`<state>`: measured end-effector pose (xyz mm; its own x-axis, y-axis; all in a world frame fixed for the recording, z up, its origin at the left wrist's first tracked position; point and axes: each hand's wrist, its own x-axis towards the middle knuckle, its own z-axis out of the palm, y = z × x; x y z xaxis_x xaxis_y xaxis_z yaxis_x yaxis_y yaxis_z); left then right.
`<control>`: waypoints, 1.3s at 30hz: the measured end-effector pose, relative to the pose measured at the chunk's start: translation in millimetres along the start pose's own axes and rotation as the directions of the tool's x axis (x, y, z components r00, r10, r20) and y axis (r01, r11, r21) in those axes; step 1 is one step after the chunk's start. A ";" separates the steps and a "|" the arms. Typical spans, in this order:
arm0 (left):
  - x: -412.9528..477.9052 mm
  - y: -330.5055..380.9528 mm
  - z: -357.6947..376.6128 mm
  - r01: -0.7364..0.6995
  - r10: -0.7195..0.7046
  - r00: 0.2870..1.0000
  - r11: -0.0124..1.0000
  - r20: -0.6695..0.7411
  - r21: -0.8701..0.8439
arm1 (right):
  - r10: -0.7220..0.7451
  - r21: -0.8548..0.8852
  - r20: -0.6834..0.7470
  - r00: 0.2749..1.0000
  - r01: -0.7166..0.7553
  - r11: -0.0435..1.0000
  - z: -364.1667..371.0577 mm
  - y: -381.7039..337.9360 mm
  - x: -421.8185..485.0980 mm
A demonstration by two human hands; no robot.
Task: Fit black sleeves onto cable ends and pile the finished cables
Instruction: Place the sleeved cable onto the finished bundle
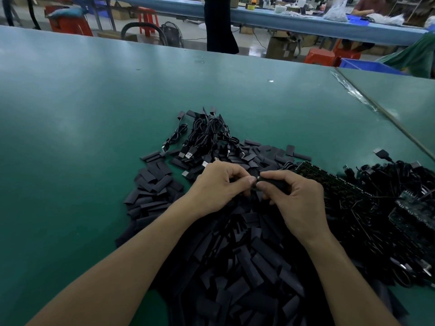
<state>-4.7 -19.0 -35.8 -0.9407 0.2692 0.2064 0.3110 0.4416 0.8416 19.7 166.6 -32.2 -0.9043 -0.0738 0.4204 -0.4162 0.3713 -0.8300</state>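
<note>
Black sleeves (235, 255) lie heaped on the green counter (94, 114) under both hands. The right hand (296, 198) pinches one sleeve (274, 182) between thumb and fingers. The left hand (221, 184), fingers curled, pinches a cable end (257, 178) right at that sleeve's mouth. Coiled cables (207, 135) sit piled just beyond, and a bigger cable tangle (388, 208) lies on the right.

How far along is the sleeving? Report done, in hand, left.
Done: a small pile of sleeved cables beyond the hands. In hand: left hand and right hand fit a sleeve onto a cable end. Left: a large tangle of cables at right, many loose sleeves.
</note>
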 end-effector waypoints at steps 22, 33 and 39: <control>-0.1 -0.5 4.4 -0.007 0.002 0.996 0.999 -0.089 -0.053 | 0.077 0.107 -0.282 0.956 -0.049 0.993 3.1 4.2 0.1; -1.6 3.1 7.6 0.073 -0.081 0.989 0.995 -0.121 -0.074 | 0.027 -0.002 -0.073 0.997 -0.027 1.000 7.1 9.3 1.3; -2.5 1.4 8.3 0.061 -0.067 0.992 0.996 -0.111 -0.061 | 0.059 -0.009 -0.076 0.995 -0.060 0.998 6.9 10.5 3.7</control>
<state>-0.8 -12.0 -39.2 -0.9687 0.1423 0.2034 0.2445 0.4045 0.8813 11.4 163.9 -41.9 -0.9175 0.0191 0.3972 -0.3601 0.3838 -0.8503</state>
